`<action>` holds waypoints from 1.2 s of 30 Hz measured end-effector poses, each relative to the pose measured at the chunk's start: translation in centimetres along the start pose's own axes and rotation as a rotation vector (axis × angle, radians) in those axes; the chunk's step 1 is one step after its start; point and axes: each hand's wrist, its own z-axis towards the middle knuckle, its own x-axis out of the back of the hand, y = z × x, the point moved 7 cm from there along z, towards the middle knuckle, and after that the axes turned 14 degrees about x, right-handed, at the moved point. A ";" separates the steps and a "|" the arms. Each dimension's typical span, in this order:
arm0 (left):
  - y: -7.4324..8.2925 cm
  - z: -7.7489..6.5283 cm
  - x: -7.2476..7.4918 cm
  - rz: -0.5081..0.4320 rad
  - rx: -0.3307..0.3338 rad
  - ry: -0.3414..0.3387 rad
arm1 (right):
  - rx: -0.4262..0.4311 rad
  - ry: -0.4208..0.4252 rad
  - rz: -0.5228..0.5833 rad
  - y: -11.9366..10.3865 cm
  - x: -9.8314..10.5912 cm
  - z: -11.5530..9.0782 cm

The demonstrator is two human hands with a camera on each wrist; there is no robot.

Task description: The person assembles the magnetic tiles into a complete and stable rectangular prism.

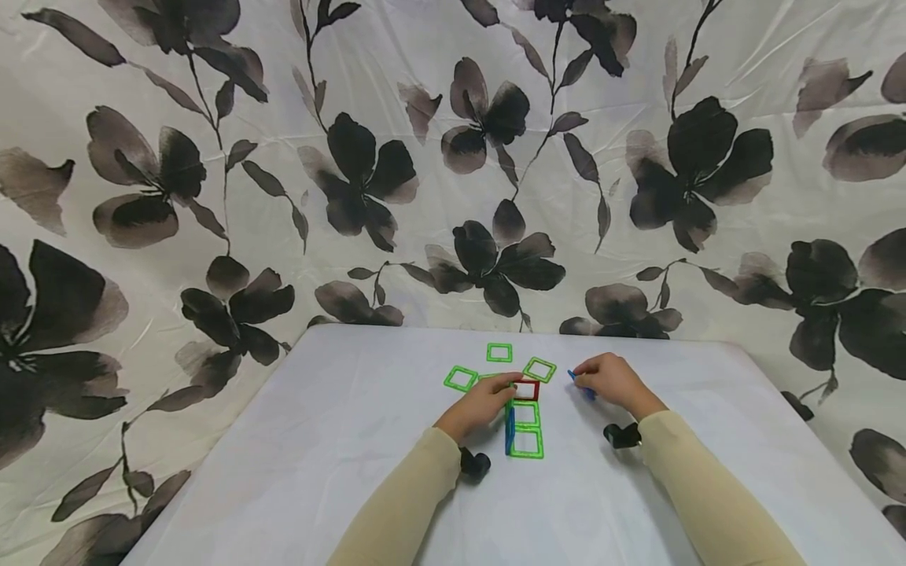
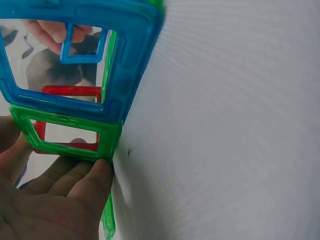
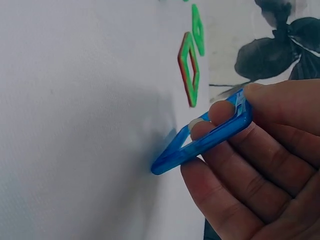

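Note:
My left hand (image 1: 481, 405) is at a small build of frame-shaped magnetic tiles, gripping an upright green square tile (image 2: 107, 142) between thumb and fingers. Beside that tile, an upright blue square tile (image 2: 135, 65) lines the left side of the row. Flat on the table run a red square tile (image 1: 538, 391) and two green square tiles (image 1: 541, 444), one behind another. To the right of the build, my right hand (image 1: 612, 381) pinches another blue square tile (image 3: 200, 147), held tilted close over the table, thumb at one edge and fingers through and under the frame.
Loose green square tiles lie past the build: one at the back (image 1: 499, 361), one to the left (image 1: 451, 377) and one to the right (image 1: 551, 373). A flower-printed cloth (image 1: 510, 267) hangs behind the white table (image 1: 318, 440).

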 end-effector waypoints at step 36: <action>-0.2 0.4 -0.1 -0.009 0.007 0.001 | -0.163 0.171 0.401 -2.1 -2.5 -2.3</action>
